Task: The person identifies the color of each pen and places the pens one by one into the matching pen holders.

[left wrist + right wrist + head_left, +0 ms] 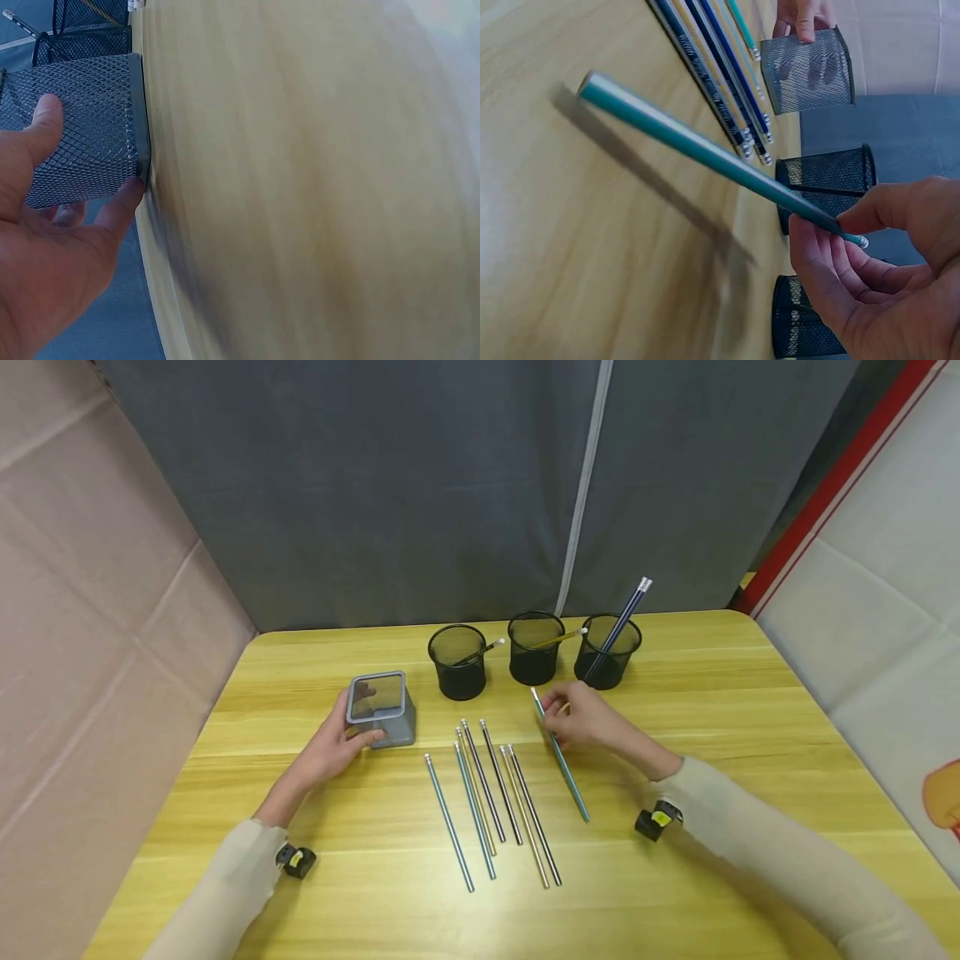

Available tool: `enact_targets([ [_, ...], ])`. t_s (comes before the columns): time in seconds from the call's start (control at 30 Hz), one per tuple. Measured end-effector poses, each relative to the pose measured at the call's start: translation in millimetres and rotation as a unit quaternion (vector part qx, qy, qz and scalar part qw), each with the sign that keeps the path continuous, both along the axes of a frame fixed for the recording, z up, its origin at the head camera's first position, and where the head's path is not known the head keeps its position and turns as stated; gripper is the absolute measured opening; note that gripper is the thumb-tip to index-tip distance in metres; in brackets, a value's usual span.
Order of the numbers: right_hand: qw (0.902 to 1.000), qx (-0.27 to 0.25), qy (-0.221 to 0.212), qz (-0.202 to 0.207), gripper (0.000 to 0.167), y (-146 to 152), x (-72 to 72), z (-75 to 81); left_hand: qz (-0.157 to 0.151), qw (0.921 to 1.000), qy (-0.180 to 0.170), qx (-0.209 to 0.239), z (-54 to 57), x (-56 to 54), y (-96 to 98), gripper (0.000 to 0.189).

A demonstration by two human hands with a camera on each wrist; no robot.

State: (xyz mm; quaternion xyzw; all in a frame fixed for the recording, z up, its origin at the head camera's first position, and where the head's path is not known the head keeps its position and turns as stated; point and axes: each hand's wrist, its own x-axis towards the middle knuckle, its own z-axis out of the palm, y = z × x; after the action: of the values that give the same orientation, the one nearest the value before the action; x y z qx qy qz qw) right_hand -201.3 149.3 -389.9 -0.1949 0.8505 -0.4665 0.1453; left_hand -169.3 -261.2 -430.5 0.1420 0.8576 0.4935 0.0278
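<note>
My left hand (332,750) grips a square grey mesh pencil holder (397,727) on the table, thumb on its near side and fingers round its far left side. The left wrist view shows the thumb against the mesh wall (90,127). My right hand (583,714) pinches a teal pencil (567,772) close to its eraser end. In the right wrist view the teal pencil (682,150) slants above the table, with its shadow beneath. Several blue, gold, dark and teal pencils (491,785) lie side by side between the hands.
Three round black mesh cups stand at the back: the left cup (459,681) with a dark pencil, the middle cup (534,668) with a yellow pencil, and the right cup (609,672) with dark blue pencils. Behind the wooden table (645,893) hangs a grey curtain (420,502).
</note>
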Motion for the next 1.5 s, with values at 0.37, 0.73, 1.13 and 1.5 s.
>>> enact_targets([
  [0.37,0.9985,-0.047,0.019,0.022,0.014,-5,-1.6,16.8,0.000,1.0000,-0.006,0.000,0.7,0.9,-0.4,0.079],
  [0.73,0.9948,-0.054,0.082,0.026,0.013,-11,-3.8,26.4,-0.001,0.9999,-0.009,0.006,1.0,1.2,0.0,0.079],
  [1.13,0.9890,-0.091,0.115,0.016,0.016,-16,-5.7,33.5,-0.003,1.0000,-0.008,0.005,1.0,0.7,-0.2,0.080],
  [1.5,0.9732,-0.160,0.164,0.018,0.016,-26,-8.0,39.4,0.002,0.9999,-0.012,0.005,1.4,1.8,-0.3,0.080],
])
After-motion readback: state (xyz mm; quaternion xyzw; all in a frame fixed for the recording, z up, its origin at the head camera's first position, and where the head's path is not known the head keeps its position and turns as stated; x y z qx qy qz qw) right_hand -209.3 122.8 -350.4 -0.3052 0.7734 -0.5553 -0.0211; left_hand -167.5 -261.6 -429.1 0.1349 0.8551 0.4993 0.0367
